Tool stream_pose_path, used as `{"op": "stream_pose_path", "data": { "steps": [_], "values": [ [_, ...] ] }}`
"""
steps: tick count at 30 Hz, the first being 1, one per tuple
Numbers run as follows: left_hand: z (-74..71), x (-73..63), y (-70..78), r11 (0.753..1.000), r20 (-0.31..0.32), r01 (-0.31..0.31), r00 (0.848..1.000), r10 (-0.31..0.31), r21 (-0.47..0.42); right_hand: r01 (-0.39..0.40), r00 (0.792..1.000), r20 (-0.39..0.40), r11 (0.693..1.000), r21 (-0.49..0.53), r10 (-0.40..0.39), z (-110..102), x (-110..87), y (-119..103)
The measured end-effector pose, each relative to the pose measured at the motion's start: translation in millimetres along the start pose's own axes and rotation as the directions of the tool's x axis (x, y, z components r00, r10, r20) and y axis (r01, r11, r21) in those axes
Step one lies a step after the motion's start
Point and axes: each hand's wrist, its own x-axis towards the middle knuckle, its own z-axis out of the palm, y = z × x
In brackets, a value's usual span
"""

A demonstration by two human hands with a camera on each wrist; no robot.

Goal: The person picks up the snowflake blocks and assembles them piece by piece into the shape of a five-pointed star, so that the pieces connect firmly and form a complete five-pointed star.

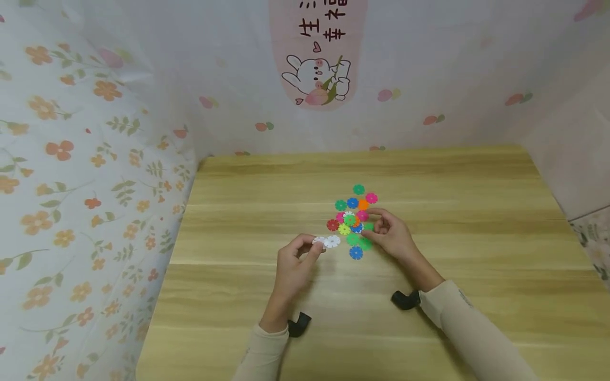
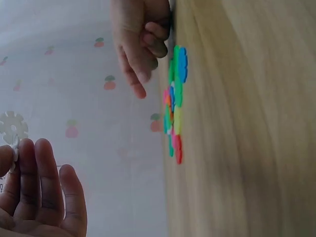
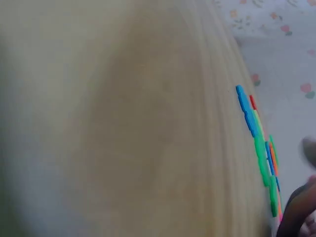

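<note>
Wooden table (image 1: 229,296) below, left hand (image 1: 294,268) pinches 2 white discs (image 1: 332,241), 1 jutting beyond its grip.

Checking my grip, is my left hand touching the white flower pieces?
Touching. The left wrist view shows your left hand pinching the white flower pieces between thumb and finger.

- Left arm (image 1: 265,349) rises from the bottom edge, leaning inward.
- Left hand (image 1: 294,270) pinches between thumb and index finger, other fingers raised.
- Right arm (image 1: 476,330) slants inward from the lower right.
- Right hand (image 1: 395,236) stretches thumb and index finger apart, other fingers curled.
</note>
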Motion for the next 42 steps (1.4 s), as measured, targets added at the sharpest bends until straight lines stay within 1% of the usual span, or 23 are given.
{"op": "stream_pose_path", "data": {
  "steps": [2, 5, 8, 10, 12, 16, 18, 20, 23, 26, 29, 30, 32, 34, 36, 37, 39, 42],
  "values": [
    [3.9, -2.4, 5.9, 0.999, 0.028, 0.043, 0.999, -0.043, -0.013, -0.006, 1.000, -0.022, 0.993, -0.114, 0.003, 0, -1.2, 1],
    [9.3, -5.2, 4.0, 0.996, 0.051, 0.091, 0.995, -0.090, -0.012, -0.016, 0.999, -0.053, 0.974, -0.226, 0.005, -2, -6.3, -1],
    [12.9, -5.0, -14.5, 0.996, 0.058, 0.089, 0.994, -0.088, -0.015, -0.016, 0.998, -0.061, 0.961, -0.278, -0.001, -5, -8.5, -1],
    [14.2, -3.9, -19.8, 0.996, 0.058, 0.085, 0.995, -0.085, -0.006, -0.005, 0.998, -0.054, 0.953, -0.304, -0.012, -5, -7.9, -1],
    [14.9, -2.7, -19.3, 0.997, 0.060, 0.083, 0.995, -0.082, -0.001, -0.001, 0.999, -0.047, 0.946, -0.324, -0.015, -6, -7.1, -2],
    [14.0, -2.4, 4.2, 0.996, 0.067, 0.084, 0.994, -0.085, 0.009, -0.008, 0.999, -0.052, 0.938, -0.347, -0.010, -7, -8.8, -2],
    [13.3, -1.9, 8.1, 0.997, 0.078, 0.081, 0.994, -0.081, 0.006, -0.011, 0.998, -0.068, 0.934, -0.357, -0.014, -8, -10.0, -1],
    [14.1, -1.1, 3.0, 0.996, 0.082, 0.084, 0.993, -0.085, 0.016, -0.003, 0.996, -0.081, 0.930, -0.369, -0.030, -7, -10.9, -1],
    [16.4, -0.2, -11.4, 0.996, 0.081, 0.084, 0.993, -0.086, 0.023, 0.034, 0.994, -0.082, 0.921, -0.387, -0.071, -5, -11.1, 1],
    [19.0, 0.1, -23.4, 0.996, 0.080, 0.082, 0.993, -0.084, 0.022, 0.077, 0.991, -0.068, 0.897, -0.435, -0.118, -1, -10.9, 4],
    [20.6, 0.0, -26.8, 0.997, 0.093, 0.069, 0.993, -0.070, 0.019, 0.106, 0.986, -0.059, 0.868, -0.485, -0.153, 2, -11.1, 6],
    [21.0, -0.1, -26.6, 0.998, 0.099, 0.063, 0.993, -0.065, 0.023, 0.109, 0.986, -0.059, 0.866, -0.488, -0.157, 2, -11.5, 7],
    [21.7, -0.4, -26.4, 0.998, 0.115, 0.048, 0.992, -0.051, 0.027, 0.104, 0.985, -0.077, 0.880, -0.463, -0.156, 2, -14.5, 4],
    [21.8, -0.6, -24.5, 0.999, 0.128, 0.031, 0.991, -0.036, 0.037, 0.112, 0.982, -0.093, 0.907, -0.406, -0.162, -1, -19.7, -4],
    [21.4, -0.6, -22.8, 0.999, 0.144, 0.009, 0.989, -0.016, 0.049, 0.151, 0.975, -0.104, 0.928, -0.339, -0.197, -4, -26.6, -16],
    [21.0, -0.5, -22.1, 0.998, 0.153, -0.006, 0.988, -0.003, 0.059, 0.189, 0.967, -0.105, 0.931, -0.312, -0.232, -5, -30.4, -25],
    [19.8, 0.1, -20.6, 0.995, 0.176, -0.042, 0.984, 0.025, 0.093, 0.293, 0.941, -0.089, 0.915, -0.276, -0.328, -8, -37.5, -42],
    [18.3, 1.9, -15.9, 0.979, 0.234, -0.112, 0.970, 0.071, 0.168, 0.432, 0.888, -0.048, 0.865, -0.255, -0.458, -9, -47.1, -65]
  ]
}}
